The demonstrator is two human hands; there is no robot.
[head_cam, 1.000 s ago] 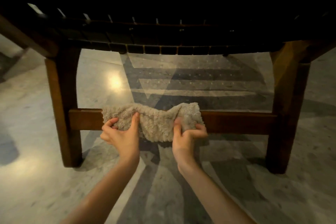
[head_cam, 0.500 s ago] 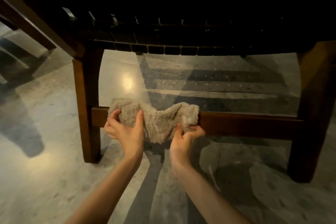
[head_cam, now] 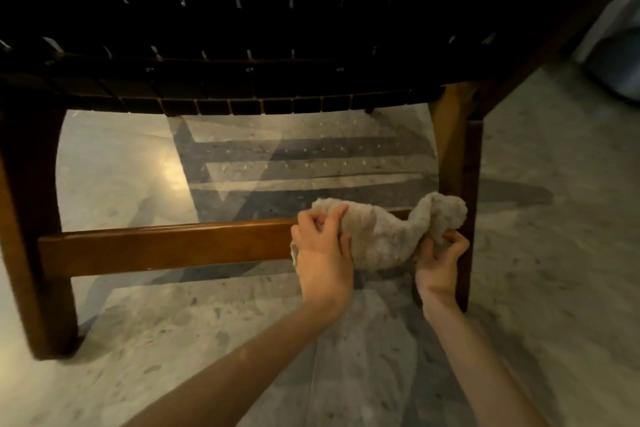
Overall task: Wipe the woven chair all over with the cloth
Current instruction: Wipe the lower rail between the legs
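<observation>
One beige cloth (head_cam: 381, 236) is draped over the right end of the woven chair's (head_cam: 242, 80) one low wooden crossbar (head_cam: 166, 246), bunched against the right front leg (head_cam: 457, 149); two hands hold it; the left hand (head_cam: 323, 246) grips its left part with curled fingers; the right hand (head_cam: 441, 256) pinches its right end from below; two front legs show, the left leg (head_cam: 31, 218) well apart; one speckled stone floor (head_cam: 554, 288) lies beneath.

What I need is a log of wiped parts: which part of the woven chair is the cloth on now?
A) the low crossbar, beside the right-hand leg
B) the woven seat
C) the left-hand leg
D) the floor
A: the cloth drapes over the crossbar by the right-hand leg, gripped by the left hand and right hand.
</observation>
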